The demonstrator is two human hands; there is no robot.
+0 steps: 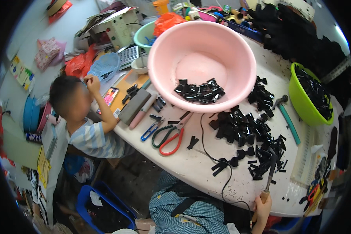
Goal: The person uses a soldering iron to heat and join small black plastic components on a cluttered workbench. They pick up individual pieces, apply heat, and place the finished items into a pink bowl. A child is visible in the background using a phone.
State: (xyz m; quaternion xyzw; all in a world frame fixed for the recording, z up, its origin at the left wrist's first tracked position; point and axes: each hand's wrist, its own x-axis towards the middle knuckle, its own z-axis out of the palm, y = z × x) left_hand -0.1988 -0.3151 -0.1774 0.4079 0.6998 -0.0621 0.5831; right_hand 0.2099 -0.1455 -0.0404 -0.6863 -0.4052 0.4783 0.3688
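At the table's front right, my right hand (263, 207) is closed around the wooden handle of a soldering iron (269, 180). Its metal shaft points away from me, with the tip over a pile of small black strips (277, 153). Just left of the tip lies a shiny black bow piece (243, 153), with another bow piece (224, 165) nearer me. Behind these, a larger heap of glossy black bow pieces (241, 126) spreads toward the pink basin. A black cord (223, 191) runs across the table to the iron's handle. My left hand is out of view.
The pink basin (162, 84) holds several black pieces. Red-and-green-handled scissors (171, 136), blue-handled pliers (152, 128) and a grey block (134, 107) lie left. A green basin (296, 93) and a hammer (289, 119) are right. A child (95, 121) sits at the left edge.
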